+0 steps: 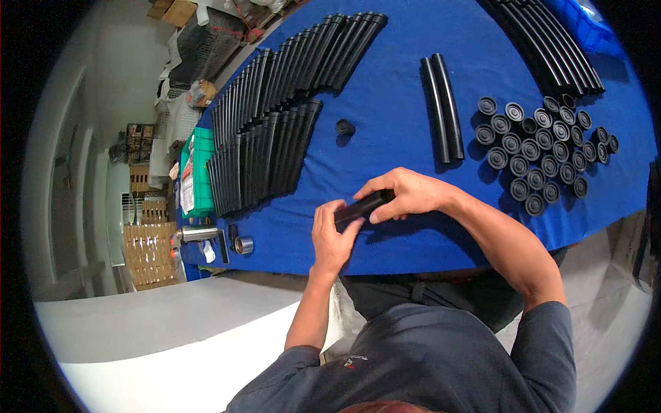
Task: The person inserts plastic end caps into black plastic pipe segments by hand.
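Observation:
A short-looking black tube (359, 208) is held slantwise between my two hands, above the near edge of the blue-covered table. My left hand (332, 237) is closed round its lower left end. At the upper right end, my right hand (412, 195) grips it with thumb and fingers, which hide that end. Beyond my hands stands a single black round cap (345, 127). Two long glossy black tubes (443, 110) lie side by side past my right hand. To their right, several black round caps (530, 149) with ringed tops stand in a cluster.
Rows of black tubes (265, 131) cover the table's left side. Beside them are a green crate (200, 172) and a roll of tape (244, 245). More long tubes (547, 45) lie at the far right, near a blue bin (585, 27). Blue cloth (399, 89) covers the table.

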Tool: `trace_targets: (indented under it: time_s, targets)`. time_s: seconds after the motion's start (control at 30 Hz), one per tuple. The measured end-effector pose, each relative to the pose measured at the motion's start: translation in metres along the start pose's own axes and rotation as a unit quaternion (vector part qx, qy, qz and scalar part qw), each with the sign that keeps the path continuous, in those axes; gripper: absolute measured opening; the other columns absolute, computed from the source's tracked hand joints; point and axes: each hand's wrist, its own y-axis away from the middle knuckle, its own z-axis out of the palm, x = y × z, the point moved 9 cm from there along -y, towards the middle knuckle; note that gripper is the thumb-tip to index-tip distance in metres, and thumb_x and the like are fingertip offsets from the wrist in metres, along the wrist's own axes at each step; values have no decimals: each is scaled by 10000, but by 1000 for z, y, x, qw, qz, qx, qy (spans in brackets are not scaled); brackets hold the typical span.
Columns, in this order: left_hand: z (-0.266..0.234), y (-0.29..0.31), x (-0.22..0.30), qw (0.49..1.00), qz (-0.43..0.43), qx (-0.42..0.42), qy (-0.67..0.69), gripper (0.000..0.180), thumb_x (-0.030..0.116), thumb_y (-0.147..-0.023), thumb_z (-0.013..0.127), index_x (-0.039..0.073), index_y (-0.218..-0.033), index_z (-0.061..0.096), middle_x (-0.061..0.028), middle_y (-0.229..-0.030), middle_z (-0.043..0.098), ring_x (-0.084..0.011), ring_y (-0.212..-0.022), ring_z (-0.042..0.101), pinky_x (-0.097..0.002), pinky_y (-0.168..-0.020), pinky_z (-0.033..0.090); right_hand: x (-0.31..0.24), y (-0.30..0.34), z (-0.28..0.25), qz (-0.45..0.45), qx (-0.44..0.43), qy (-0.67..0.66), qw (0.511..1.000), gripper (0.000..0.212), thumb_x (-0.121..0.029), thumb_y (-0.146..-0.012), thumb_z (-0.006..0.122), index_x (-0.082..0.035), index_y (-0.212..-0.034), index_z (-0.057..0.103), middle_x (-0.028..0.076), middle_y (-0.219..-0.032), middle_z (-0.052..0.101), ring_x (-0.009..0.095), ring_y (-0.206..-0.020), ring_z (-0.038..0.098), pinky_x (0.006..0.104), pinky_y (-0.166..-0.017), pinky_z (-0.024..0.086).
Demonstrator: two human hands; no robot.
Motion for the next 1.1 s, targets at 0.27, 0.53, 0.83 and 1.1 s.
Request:
trace_targets:
  time_s: [0.27,0.53,0.83,1.1]
  targets:
    - [0,-3,0,988,-54,-77,125,278,19,-778,738,-3,-1023,609,-92,-921,691,-169,-872,661,-322,-824,519,-8,4,19,-31,-138,-176,974,512,-74,-868,647,-154,-1369,580,-8,-860,653,55,-689,564,217,-615,498]
    - [-1,1,2,978,12,-151,146,346,147,-830,734,-61,-1083,623,-144,-1119,605,-235,-1024,603,-333,-919,464,-4,3,27,-39,-146,-166,974,492,-109,-855,728,-116,-1332,609,25,-953,708,71,-670,554,231,-602,482]
    - [4,10,-19,962,-35,-197,183,433,271,-915,671,-45,-1201,595,-160,-1126,630,-242,-1063,598,-354,-935,459,-5,2,28,-22,-155,-182,971,510,-95,-851,723,-122,-1345,598,-10,-811,660,65,-655,554,230,-609,488]
    - [0,3,-2,984,-40,-125,123,355,17,-732,777,-16,-1045,613,-150,-1047,646,-257,-983,644,-364,-859,512,-4,1,28,-33,-149,-153,976,501,-76,-844,720,-127,-1331,611,4,-807,674,62,-642,549,226,-606,483]
